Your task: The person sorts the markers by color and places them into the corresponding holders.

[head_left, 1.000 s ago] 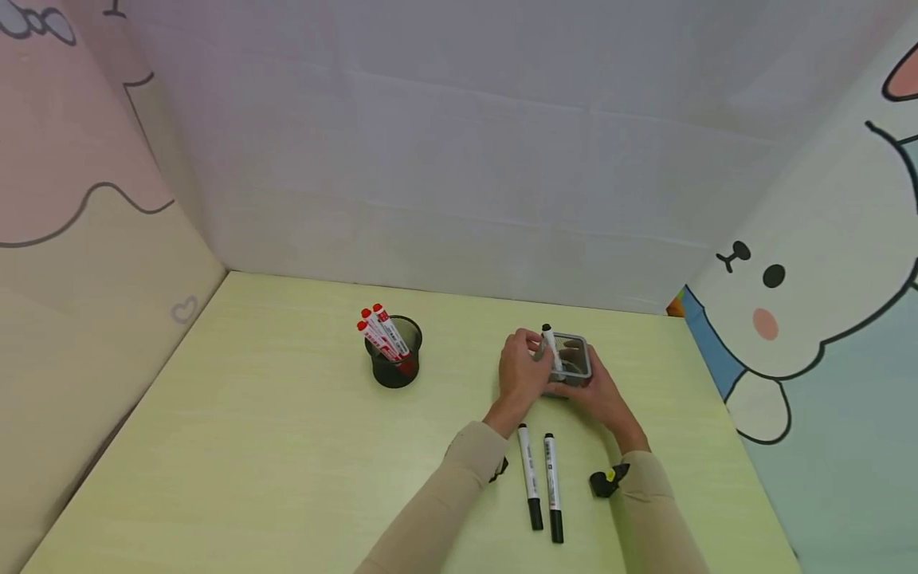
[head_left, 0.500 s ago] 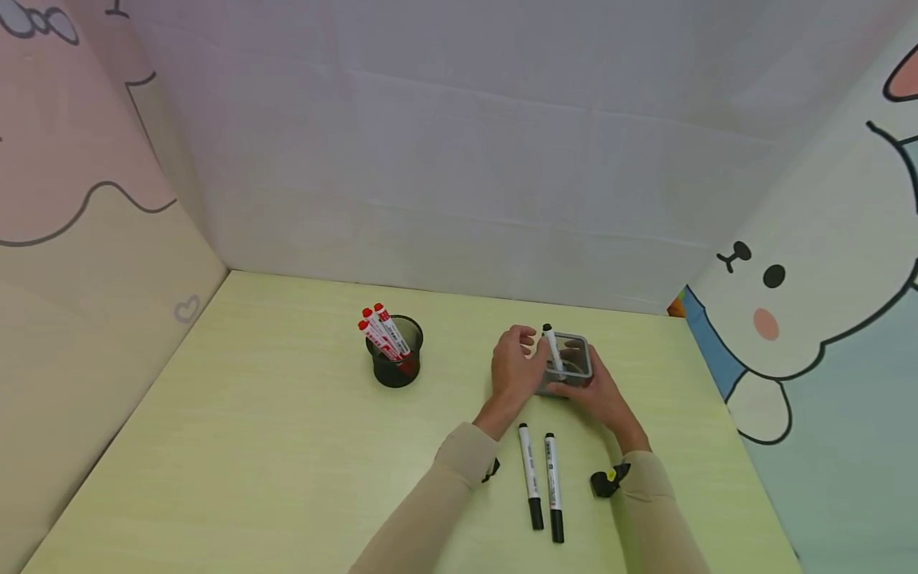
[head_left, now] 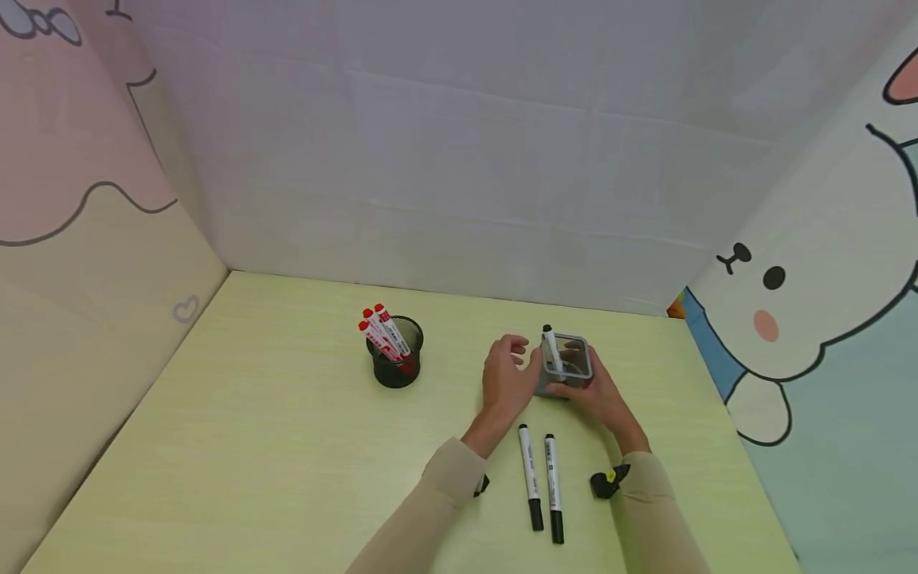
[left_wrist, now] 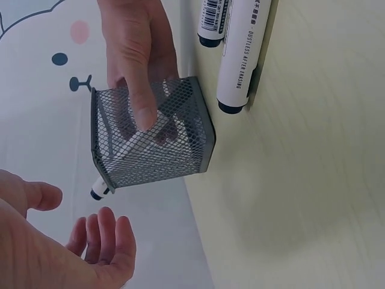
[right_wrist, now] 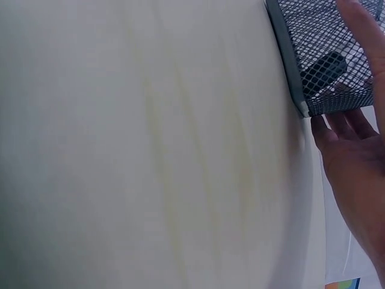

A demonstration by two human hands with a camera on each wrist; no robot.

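Note:
My right hand (head_left: 602,400) grips a square grey mesh pen holder (left_wrist: 180,141) at the right of the table, thumb across its near wall and fingers on the far side. One white marker with a black end (head_left: 551,343) stands tilted inside, poking above the rim; its black cap shows through the mesh in the right wrist view. Just left of the holder is my left hand (head_left: 505,381), fingers loosely bent and holding nothing, apart from the marker in the left wrist view. Two more white markers with black caps, a left one (head_left: 529,470) and a right one (head_left: 554,482), lie nearer me.
A round black mesh pen cup (head_left: 393,376) with several red-capped white markers (head_left: 380,335) stands further left. The pale yellow table (head_left: 287,446) meets a white backdrop (head_left: 459,199) behind, with cartoon-printed panels on both sides.
My left hand has drawn away to the left from the marker in the grey holder, its fingers loosening. The right hand and the holder have stayed in place.

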